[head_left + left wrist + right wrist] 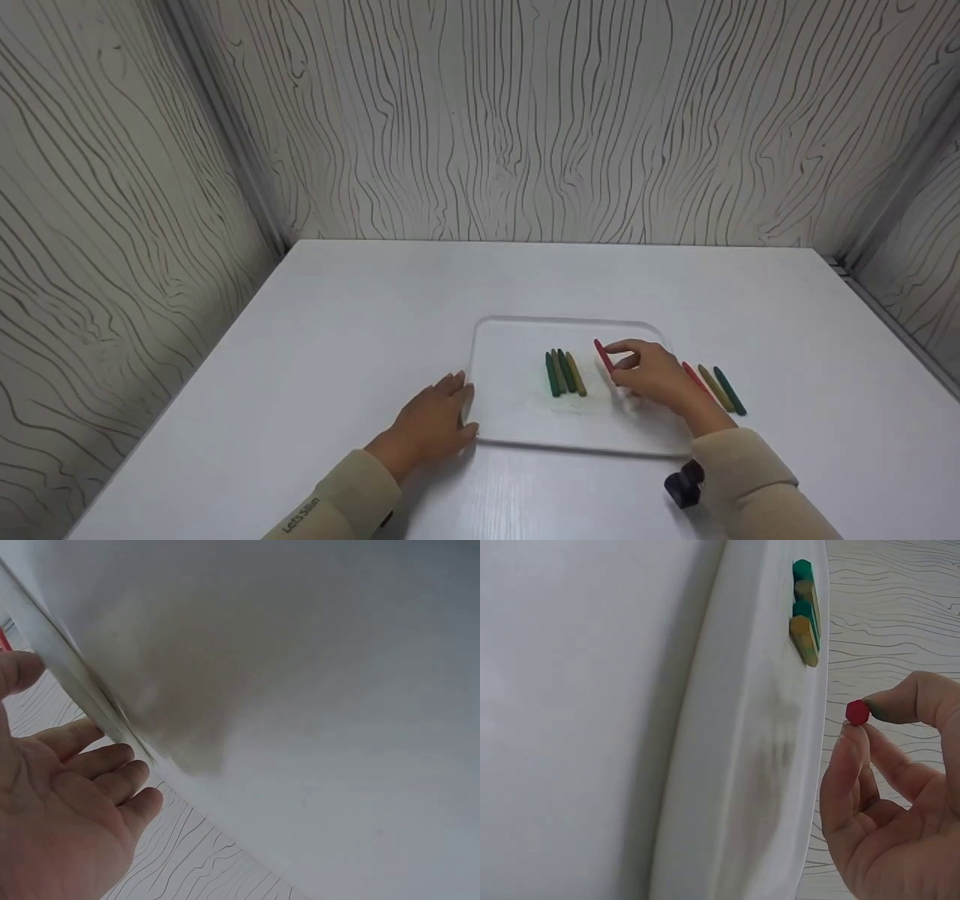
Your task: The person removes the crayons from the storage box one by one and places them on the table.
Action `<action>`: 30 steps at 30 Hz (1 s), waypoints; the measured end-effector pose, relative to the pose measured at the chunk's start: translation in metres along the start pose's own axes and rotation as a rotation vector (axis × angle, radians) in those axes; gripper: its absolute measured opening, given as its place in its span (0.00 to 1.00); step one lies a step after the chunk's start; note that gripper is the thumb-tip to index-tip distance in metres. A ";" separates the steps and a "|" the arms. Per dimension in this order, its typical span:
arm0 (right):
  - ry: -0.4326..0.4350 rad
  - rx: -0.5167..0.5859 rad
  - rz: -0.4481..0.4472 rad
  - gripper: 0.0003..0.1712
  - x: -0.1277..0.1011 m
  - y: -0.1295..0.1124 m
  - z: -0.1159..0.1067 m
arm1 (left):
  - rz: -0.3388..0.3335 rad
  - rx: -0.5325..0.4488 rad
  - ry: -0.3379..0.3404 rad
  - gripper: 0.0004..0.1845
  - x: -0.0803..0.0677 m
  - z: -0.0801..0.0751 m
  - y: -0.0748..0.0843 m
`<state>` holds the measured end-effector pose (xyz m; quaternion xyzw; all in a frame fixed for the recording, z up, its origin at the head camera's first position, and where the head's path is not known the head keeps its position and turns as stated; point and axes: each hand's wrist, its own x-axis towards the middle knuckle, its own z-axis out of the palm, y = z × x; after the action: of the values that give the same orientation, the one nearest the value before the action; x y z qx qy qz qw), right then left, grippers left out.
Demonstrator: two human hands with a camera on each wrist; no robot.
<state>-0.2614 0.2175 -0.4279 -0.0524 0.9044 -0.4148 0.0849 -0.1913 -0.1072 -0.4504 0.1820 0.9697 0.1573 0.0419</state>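
Note:
Between the thumb and fingers of my right hand (pixel 646 369) a red crayon (pixel 603 355) is pinched, over the right part of a white tray (pixel 517 424). The right wrist view shows the red crayon's (pixel 857 712) six-sided end. Several green and yellowish crayons (pixel 566 373) lie side by side on the tray, left of that hand. My left hand (pixel 431 420) rests at the tray's left edge, fingers extended; in the left wrist view the left hand (pixel 71 795) has its fingertips against the rim. The red crayon's lower end is partly hidden by my right fingers in the head view.
Right of the tray, on the white table (pixel 337 315), lie a red crayon (pixel 697 379), a yellowish crayon (pixel 716 388) and a green crayon (pixel 730 391), beside my right wrist. Wood-grain patterned panels (pixel 495 120) stand behind the table and at both sides.

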 end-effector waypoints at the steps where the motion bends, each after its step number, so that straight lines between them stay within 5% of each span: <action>1: 0.002 -0.009 0.005 0.27 0.000 0.002 -0.002 | 0.004 0.002 0.004 0.32 0.000 0.000 0.000; 22: 0.043 0.011 0.081 0.30 -0.019 0.043 -0.050 | 0.014 0.000 0.000 0.32 0.001 0.004 -0.005; 30: 0.067 -0.058 0.112 0.32 -0.027 0.063 -0.071 | 0.017 0.010 -0.004 0.33 0.001 0.004 -0.004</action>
<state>-0.2505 0.3159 -0.4268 0.0098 0.9200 -0.3843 0.0763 -0.1929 -0.1096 -0.4556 0.1908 0.9688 0.1524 0.0415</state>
